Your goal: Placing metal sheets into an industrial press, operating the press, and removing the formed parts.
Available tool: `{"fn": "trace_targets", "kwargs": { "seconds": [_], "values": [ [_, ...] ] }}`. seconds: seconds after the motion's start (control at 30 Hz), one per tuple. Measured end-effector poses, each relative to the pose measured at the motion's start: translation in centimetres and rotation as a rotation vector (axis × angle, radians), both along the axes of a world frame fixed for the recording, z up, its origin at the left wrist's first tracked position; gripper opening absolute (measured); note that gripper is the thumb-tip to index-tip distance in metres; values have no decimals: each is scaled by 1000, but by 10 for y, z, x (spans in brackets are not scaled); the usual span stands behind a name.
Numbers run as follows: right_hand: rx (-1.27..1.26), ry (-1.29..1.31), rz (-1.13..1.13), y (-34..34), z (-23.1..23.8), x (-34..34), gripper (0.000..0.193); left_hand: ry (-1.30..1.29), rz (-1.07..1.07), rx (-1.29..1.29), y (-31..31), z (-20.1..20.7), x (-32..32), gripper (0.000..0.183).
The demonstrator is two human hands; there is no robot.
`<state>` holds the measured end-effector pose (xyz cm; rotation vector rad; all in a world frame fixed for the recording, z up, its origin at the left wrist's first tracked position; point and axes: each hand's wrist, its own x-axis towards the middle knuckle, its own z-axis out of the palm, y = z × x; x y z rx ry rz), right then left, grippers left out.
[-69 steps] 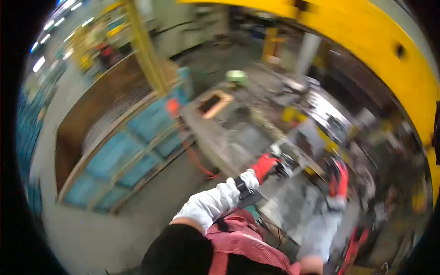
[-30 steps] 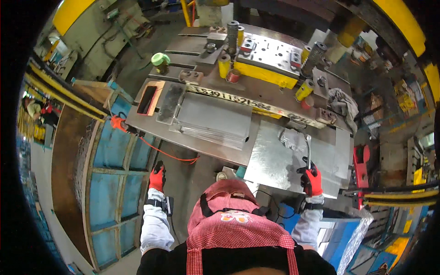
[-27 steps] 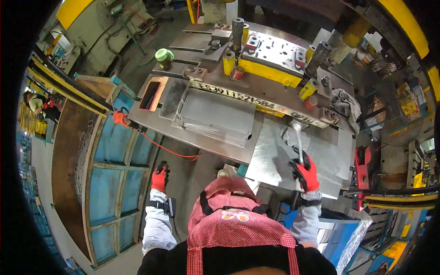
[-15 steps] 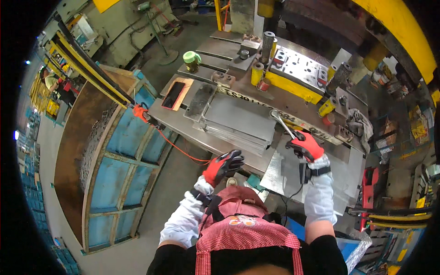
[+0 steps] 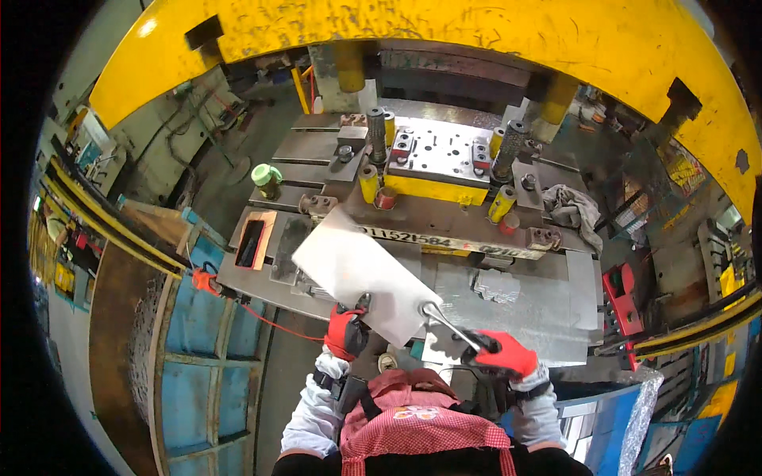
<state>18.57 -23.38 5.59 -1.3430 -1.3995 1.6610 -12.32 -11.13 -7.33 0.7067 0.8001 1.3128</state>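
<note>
A flat, bright rectangular metal sheet (image 5: 361, 274) is raised at a slant over the near side of the press table. My left hand (image 5: 346, 332), in a red and black glove, grips its near edge with the thumb on top. In my right hand (image 5: 504, 355), gloved alike, is a metal rod tool (image 5: 454, 327) with a round head. That head rests against the sheet's right end; whether it holds by magnet or suction I cannot tell. Behind and under the sheet, the stack of sheets is mostly hidden.
Beyond stands a die (image 5: 440, 151) on a yellow base with upright posts, below a yellow press frame (image 5: 476, 24). A phone (image 5: 251, 243), a green-lidded bottle (image 5: 267, 181) and a grey rag (image 5: 573, 210) lie about the table. A blue bin (image 5: 190, 333) stands left.
The sheet has come up off the stack and tilted toward me. My left hand has closed on its edge. My right hand and the tool have moved nearer to me. The view has shifted.
</note>
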Motion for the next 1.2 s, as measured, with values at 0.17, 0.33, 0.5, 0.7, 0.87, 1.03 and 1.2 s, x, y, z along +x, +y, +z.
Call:
{"fn": "trace_targets", "kwargs": {
  "seconds": [0.17, 0.33, 0.5, 0.7, 0.87, 1.03, 1.2],
  "values": [
    [-87, 175, -170, -34, 4, 10, 50, 593, -377, 661, 77, 121, 59, 25],
    [-62, 348, -447, -3, 22, -8, 46, 693, -453, 1114, 174, 114, 116, 29],
    [36, 436, -421, 38, 7, -4, 48, 357, -778, 610, 255, 34, 133, 31],
    [29, 441, -479, 52, 5, 3, 42, -282, -666, -87, 128, 80, 131, 42],
    [26, 361, -408, 61, 20, -1, 25, -475, -668, -141, 96, 76, 143, 41],
    [112, 291, -346, 62, 25, 1, 19, -378, -287, -167, 100, 81, 165, 33],
    [18, 310, -510, 59, 14, -2, 14, -422, -281, -187, 106, 77, 171, 43]
  ]
}}
